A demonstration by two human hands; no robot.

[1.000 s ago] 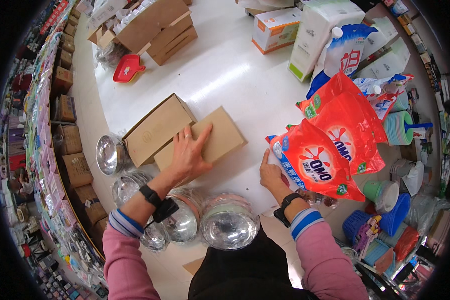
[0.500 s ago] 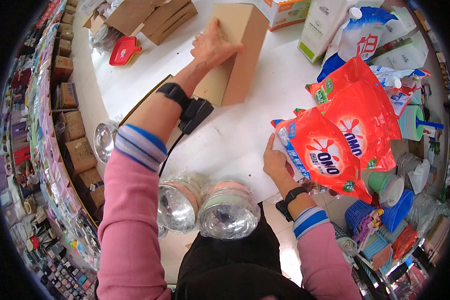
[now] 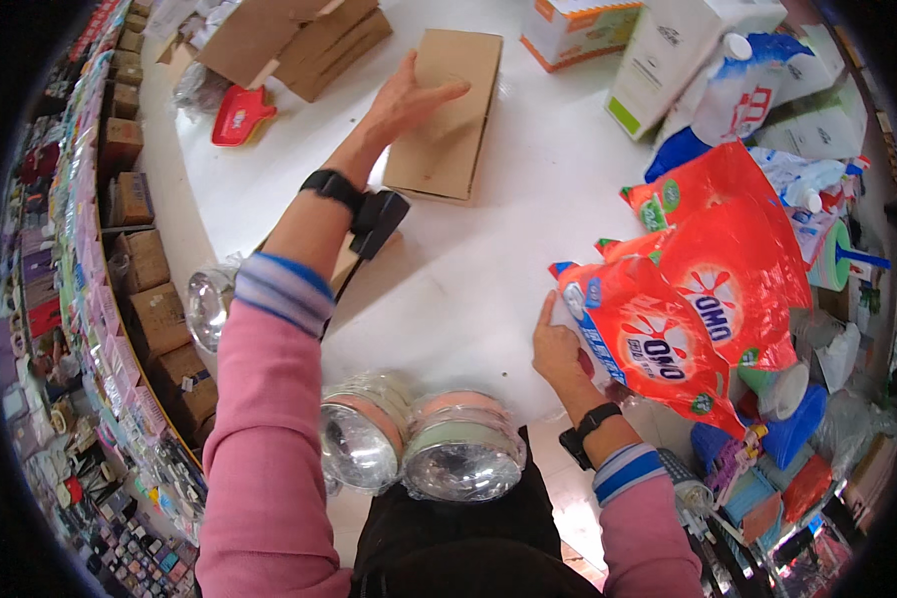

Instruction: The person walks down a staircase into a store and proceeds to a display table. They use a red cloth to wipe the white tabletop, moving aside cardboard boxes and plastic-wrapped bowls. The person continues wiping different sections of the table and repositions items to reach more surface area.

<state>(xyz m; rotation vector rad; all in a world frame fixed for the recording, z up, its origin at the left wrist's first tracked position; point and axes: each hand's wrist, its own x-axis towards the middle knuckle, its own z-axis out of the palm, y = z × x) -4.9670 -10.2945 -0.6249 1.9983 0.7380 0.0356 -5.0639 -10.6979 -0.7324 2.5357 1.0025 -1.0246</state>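
My left hand (image 3: 409, 100), its fingers spread, lies over the left side of a plain brown cardboard box (image 3: 453, 135) on the white tabletop. Thumb and fingers are apart; the hand does not wrap round the box. My right hand (image 3: 558, 349) is at the left edge of a red bag of laundry powder (image 3: 658, 344), one finger stretched out and the others partly hidden by the bag. A second red bag (image 3: 767, 289) lies behind it, overlapping it.
Plastic-wrapped bowls (image 3: 463, 463) stand at the near table edge. Far left are a red dustpan (image 3: 239, 117) and open cartons (image 3: 304, 40). White boxes (image 3: 658, 70) and an orange-and-white box (image 3: 578, 30) stand far right. Baskets (image 3: 797, 429) are beyond the right edge.
The brown box has tipped, its side face turned out of sight and its broad face now toward me. My left hand stays at it; my right hand remains by the red bag.
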